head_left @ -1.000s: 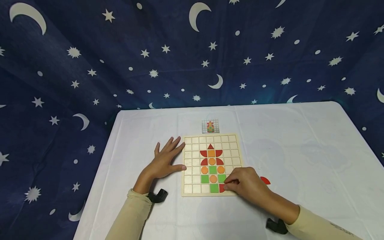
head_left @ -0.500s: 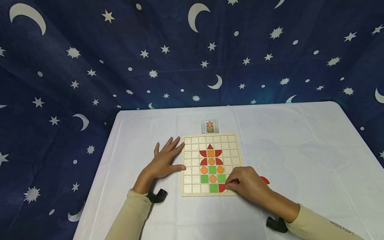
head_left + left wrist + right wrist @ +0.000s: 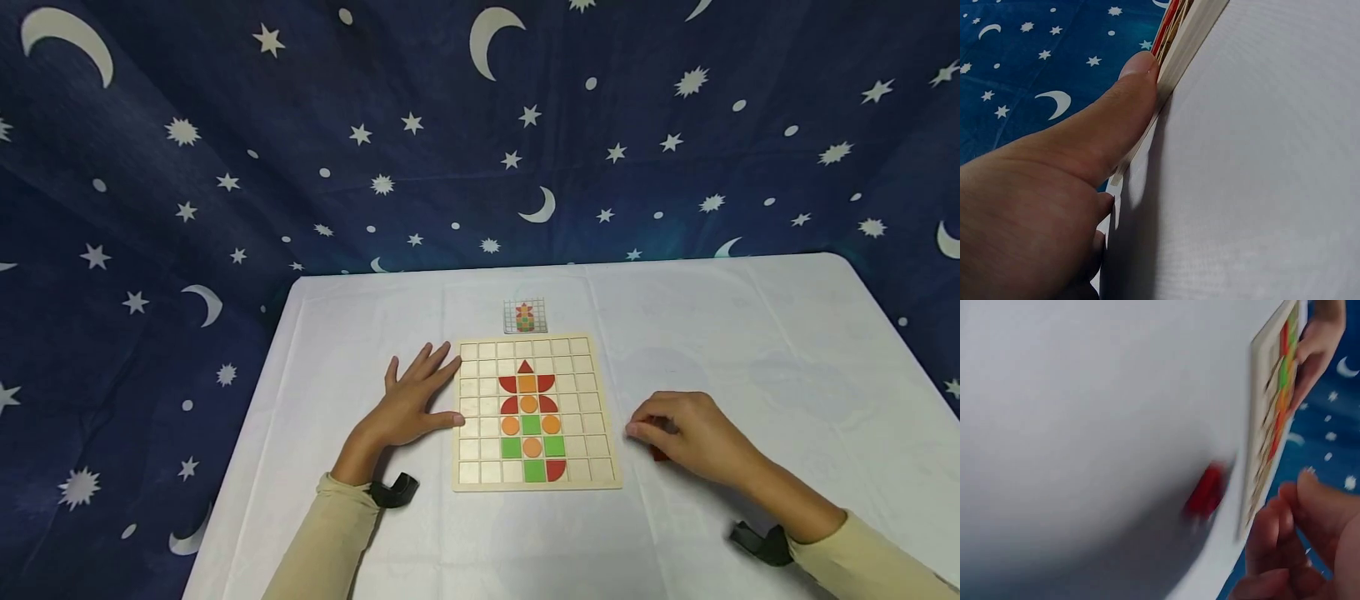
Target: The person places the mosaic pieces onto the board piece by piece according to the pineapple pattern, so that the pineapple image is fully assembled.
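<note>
A wooden grid board [image 3: 480,472] lies on the table with flat coloured pieces in its cells: red quarter-circles and a triangle, orange circles and a square, and green squares. At its left edge my left hand [image 3: 401,408] rests with fingers spread. The thumb [image 3: 1107,122] touches the board's side in the left wrist view. To the right of the board, my right hand [image 3: 697,433] hovers over a red quarter-circle piece [image 3: 659,454], which it partly covers. Its fingers are loosely bent with nothing between them. In the right wrist view this red piece [image 3: 1207,490] lies on the table, apart from the fingertips.
Behind the board lies a small pattern card [image 3: 526,317] with a coloured figure on a grid. A white cloth covers the table [image 3: 787,358]. A dark blue curtain [image 3: 442,108] with moons and stars hangs behind it.
My right hand has let go of the red quarter-circle in the board's front row and moved right, over the loose red piece. The left hand has stayed in place.
</note>
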A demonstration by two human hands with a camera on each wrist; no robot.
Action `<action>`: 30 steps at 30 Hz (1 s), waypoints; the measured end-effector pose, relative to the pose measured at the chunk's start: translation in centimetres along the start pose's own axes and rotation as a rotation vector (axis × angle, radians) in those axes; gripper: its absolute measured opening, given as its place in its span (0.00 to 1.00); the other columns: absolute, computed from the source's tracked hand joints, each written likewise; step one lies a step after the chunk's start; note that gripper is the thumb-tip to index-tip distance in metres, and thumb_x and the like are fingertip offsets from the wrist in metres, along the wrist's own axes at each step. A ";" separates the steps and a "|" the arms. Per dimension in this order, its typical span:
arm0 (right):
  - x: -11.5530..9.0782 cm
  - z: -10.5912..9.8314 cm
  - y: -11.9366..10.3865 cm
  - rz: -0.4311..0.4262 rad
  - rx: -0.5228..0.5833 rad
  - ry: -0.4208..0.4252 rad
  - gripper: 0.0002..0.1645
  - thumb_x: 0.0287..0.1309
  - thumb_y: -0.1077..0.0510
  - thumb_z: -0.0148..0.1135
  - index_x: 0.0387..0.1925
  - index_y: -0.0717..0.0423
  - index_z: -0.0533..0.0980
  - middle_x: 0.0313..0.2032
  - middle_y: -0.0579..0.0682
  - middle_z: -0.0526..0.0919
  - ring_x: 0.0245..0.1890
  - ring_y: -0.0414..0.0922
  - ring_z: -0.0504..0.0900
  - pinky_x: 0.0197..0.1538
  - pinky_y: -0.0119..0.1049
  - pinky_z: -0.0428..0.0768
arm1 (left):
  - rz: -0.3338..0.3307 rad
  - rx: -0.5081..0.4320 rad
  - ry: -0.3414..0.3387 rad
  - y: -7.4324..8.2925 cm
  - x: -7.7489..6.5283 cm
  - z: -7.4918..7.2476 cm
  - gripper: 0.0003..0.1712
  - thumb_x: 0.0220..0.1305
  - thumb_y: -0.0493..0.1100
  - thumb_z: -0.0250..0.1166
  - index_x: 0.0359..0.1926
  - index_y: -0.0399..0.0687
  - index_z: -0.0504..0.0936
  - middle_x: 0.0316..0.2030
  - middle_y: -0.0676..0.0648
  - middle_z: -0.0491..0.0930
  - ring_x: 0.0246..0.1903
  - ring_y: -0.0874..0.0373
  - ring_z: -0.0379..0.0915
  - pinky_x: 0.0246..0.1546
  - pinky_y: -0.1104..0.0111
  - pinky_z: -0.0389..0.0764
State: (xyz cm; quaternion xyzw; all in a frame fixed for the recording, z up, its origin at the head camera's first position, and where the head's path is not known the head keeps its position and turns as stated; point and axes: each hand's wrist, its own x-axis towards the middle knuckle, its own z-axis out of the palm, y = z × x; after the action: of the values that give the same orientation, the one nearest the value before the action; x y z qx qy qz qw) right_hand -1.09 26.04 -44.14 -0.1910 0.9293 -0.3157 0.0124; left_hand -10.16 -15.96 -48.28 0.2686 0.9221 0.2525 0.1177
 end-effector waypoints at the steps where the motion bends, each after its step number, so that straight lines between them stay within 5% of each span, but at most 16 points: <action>1: -0.3 -0.3 0.5 0.002 -0.014 -0.014 0.08 0.55 0.55 0.77 0.28 0.37 0.86 0.22 0.28 0.78 0.21 0.26 0.72 0.26 0.27 0.74 | 0.001 -0.001 0.002 0.0 0.0 0.0 0.55 0.59 0.66 0.72 0.80 0.58 0.57 0.82 0.50 0.45 0.82 0.45 0.32 0.71 0.31 0.26; 9: -2.0 -1.2 3.5 -0.089 -0.003 -0.112 0.17 0.42 0.51 0.85 0.34 0.36 0.85 0.29 0.28 0.79 0.25 0.26 0.71 0.28 0.24 0.72 | -0.004 -0.003 0.005 0.1 -0.1 0.0 0.55 0.58 0.66 0.72 0.80 0.58 0.58 0.82 0.50 0.46 0.82 0.45 0.32 0.72 0.31 0.27; 22: -2.0 -1.1 4.5 -0.126 0.113 -0.165 0.18 0.44 0.55 0.83 0.39 0.38 0.87 0.34 0.32 0.82 0.26 0.27 0.72 0.28 0.23 0.74 | -0.003 -0.008 0.004 0.2 -0.1 -0.1 0.55 0.59 0.65 0.72 0.80 0.57 0.58 0.82 0.49 0.46 0.82 0.45 0.32 0.71 0.31 0.26; 30: -1.2 -0.8 3.8 -0.115 0.137 -0.161 0.20 0.50 0.55 0.81 0.32 0.34 0.75 0.23 0.29 0.72 0.24 0.28 0.69 0.28 0.24 0.70 | -0.003 -0.011 0.005 0.2 0.0 -0.1 0.55 0.58 0.65 0.72 0.80 0.57 0.58 0.82 0.49 0.47 0.82 0.45 0.33 0.72 0.31 0.27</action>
State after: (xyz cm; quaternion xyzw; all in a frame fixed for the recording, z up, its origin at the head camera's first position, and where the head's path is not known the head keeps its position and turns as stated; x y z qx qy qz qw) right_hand -1.43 29.71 -45.88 -0.2675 0.8890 -0.3625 0.0816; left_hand -10.07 -15.86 -48.09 0.2659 0.9214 0.2581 0.1170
